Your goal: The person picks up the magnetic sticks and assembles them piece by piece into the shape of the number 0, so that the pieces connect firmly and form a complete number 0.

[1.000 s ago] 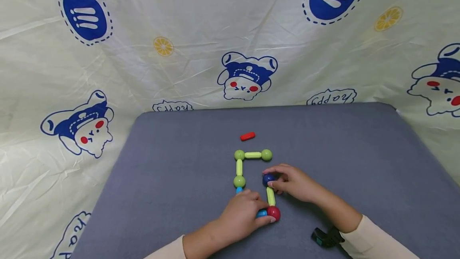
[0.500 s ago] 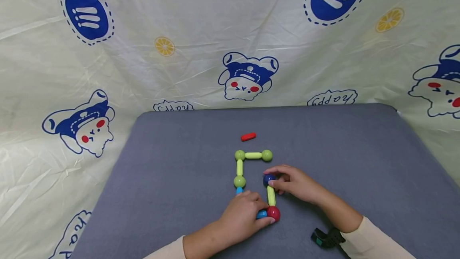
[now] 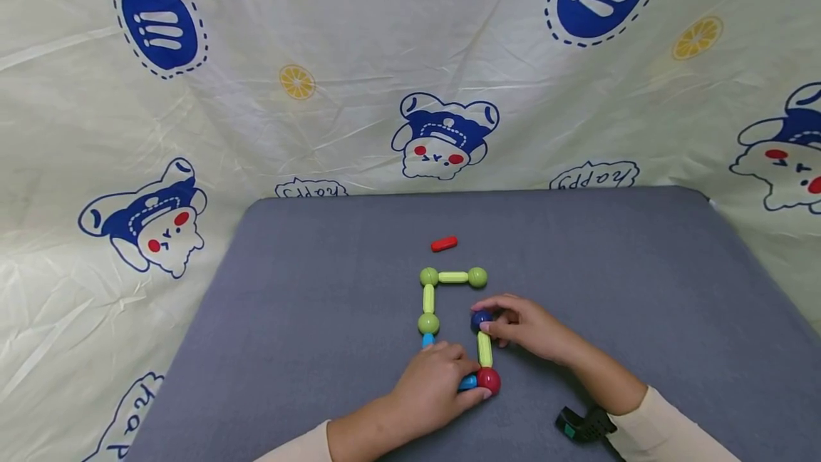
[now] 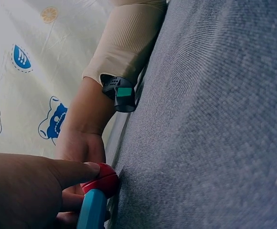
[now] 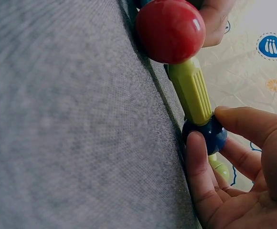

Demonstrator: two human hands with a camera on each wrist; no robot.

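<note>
My left hand (image 3: 431,383) pinches a red ball (image 3: 489,381) between thumb and fingers, low in the head view. A blue rod (image 4: 91,210) meets that ball and runs back under the left hand. From the red ball a yellow-green ribbed rod (image 5: 191,90) leads up to a dark blue ball (image 5: 206,135). My right hand (image 3: 527,326) grips this blue ball with thumb and fingers. Another blue rod (image 3: 427,340) shows just above the left hand, its lower part hidden. It touches a green ball (image 3: 428,324) at the end of an L-shaped chain of green balls and yellow-green rods.
A loose red rod (image 3: 444,244) lies on the grey cloth-covered table (image 3: 321,269), beyond the chain. The chain's far end is a green ball (image 3: 477,277), apart from the dark blue one. A printed curtain (image 3: 359,91) hangs behind the table. A black wrist camera (image 3: 584,425) sits at the right sleeve.
Both hands keep their hold on the balls with hardly any movement. The whole head view shifts very slightly.
</note>
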